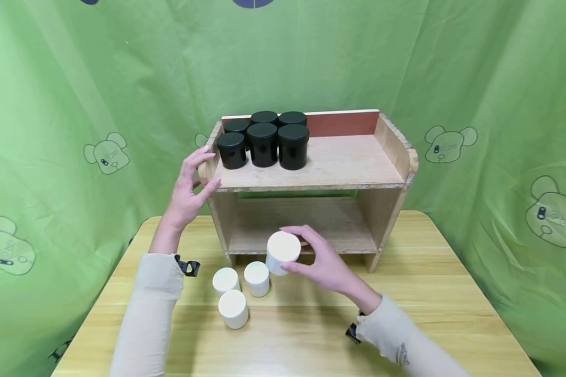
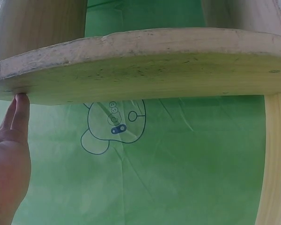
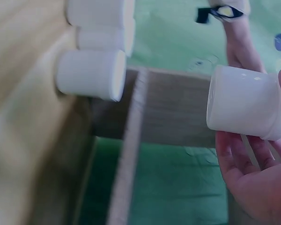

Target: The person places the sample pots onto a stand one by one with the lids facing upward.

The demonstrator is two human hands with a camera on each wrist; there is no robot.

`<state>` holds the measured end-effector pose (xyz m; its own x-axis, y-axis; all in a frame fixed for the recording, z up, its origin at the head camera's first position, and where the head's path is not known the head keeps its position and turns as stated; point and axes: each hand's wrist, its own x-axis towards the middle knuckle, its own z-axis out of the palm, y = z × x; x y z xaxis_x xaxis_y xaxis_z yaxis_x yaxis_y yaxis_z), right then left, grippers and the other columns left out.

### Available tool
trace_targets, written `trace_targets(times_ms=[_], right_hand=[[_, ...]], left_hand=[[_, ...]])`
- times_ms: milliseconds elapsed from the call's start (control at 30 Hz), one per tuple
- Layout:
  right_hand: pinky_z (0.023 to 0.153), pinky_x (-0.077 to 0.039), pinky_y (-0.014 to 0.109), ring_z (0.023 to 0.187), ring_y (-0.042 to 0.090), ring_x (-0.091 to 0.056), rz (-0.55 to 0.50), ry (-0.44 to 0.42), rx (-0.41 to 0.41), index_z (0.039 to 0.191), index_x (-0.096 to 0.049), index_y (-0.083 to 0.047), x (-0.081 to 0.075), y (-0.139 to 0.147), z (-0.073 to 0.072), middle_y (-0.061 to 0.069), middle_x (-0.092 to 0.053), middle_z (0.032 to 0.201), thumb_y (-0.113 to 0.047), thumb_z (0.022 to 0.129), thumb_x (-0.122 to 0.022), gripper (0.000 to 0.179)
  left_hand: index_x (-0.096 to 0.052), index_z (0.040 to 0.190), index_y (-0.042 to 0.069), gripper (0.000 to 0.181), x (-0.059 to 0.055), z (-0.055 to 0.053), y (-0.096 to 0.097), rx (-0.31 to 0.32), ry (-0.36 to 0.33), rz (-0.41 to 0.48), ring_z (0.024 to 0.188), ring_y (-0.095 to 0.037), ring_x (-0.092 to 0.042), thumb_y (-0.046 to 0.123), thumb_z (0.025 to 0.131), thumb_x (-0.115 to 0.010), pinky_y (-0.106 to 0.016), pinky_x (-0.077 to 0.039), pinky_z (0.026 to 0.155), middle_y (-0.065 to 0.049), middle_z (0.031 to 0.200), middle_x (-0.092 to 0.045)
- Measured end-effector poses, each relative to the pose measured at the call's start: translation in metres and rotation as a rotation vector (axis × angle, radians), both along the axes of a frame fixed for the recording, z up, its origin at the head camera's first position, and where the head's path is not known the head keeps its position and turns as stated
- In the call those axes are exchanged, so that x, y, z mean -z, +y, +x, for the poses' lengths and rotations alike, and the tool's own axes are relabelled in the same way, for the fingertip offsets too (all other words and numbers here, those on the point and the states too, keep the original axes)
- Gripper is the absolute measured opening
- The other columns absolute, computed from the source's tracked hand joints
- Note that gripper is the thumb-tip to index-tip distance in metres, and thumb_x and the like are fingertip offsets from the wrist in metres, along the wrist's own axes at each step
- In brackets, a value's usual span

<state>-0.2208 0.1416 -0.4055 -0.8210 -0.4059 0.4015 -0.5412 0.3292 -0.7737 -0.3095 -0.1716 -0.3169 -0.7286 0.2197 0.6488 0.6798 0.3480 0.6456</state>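
Note:
My right hand [image 1: 323,262] holds a white lidded jar [image 1: 283,251] between thumb and fingers, raised in front of the lower shelf. In the right wrist view the held jar [image 3: 243,102] lies sideways across the picture, with fingers along one side. Three more white jars stand on the table to its left: one in front [image 1: 233,310], one at the back left [image 1: 226,281] and one nearest the held jar [image 1: 257,279]. My left hand [image 1: 188,188] rests at the left side panel of the wooden shelf unit [image 1: 306,187], straight fingers [image 2: 21,112] touching the panel.
Several black lidded jars [image 1: 263,146] stand grouped at the left of the top shelf. The unit's lower shelf [image 1: 306,222] has an open front. Beneath it is a wooden table [image 1: 434,293], with a green patterned curtain [image 1: 339,57] behind and at both sides.

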Motion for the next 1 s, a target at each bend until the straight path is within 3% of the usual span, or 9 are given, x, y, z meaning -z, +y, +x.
trace_targets(times_ms=[333,567,767,1000], right_hand=[[0.099,-0.054,0.023,0.118,0.014,-0.059,-0.054,0.163,0.062,0.144,-0.057,-0.011,-0.048,0.025,-0.004,0.004,-0.064,0.134,-0.007,0.081,-0.088,0.071],[0.1,-0.051,0.018,0.118,0.009,-0.059,-0.094,0.181,0.112,0.145,-0.056,-0.013,-0.08,0.038,-0.005,0.005,-0.063,0.137,-0.002,0.08,-0.086,0.072],[0.105,-0.05,0.02,0.122,0.011,-0.058,-0.181,0.184,0.133,0.146,-0.054,-0.008,-0.106,0.044,-0.016,0.009,-0.061,0.14,0.003,0.081,-0.081,0.071],[0.1,-0.053,0.02,0.121,0.013,-0.058,-0.245,0.213,0.204,0.147,-0.053,-0.007,-0.131,0.053,-0.032,0.004,-0.058,0.138,0.0,0.085,-0.078,0.067]], left_hand=[[-0.044,0.15,0.008,0.057,-0.001,0.001,0.0,-0.004,-0.009,-0.01,0.153,-0.035,-0.031,0.003,0.097,-0.065,-0.066,-0.045,0.112,-0.011,0.168,-0.028],[-0.044,0.15,0.008,0.057,0.0,0.0,0.0,0.001,-0.017,-0.003,0.153,-0.034,-0.031,0.003,0.097,-0.065,-0.065,-0.045,0.113,-0.01,0.168,-0.027],[-0.043,0.15,0.007,0.057,0.0,-0.001,0.0,0.009,-0.004,0.008,0.153,-0.034,-0.03,0.001,0.097,-0.064,-0.064,-0.047,0.111,-0.011,0.168,-0.027],[-0.043,0.15,0.007,0.058,-0.001,0.0,0.0,0.005,-0.013,-0.001,0.153,-0.036,-0.031,0.002,0.097,-0.065,-0.065,-0.045,0.113,-0.011,0.168,-0.027]])
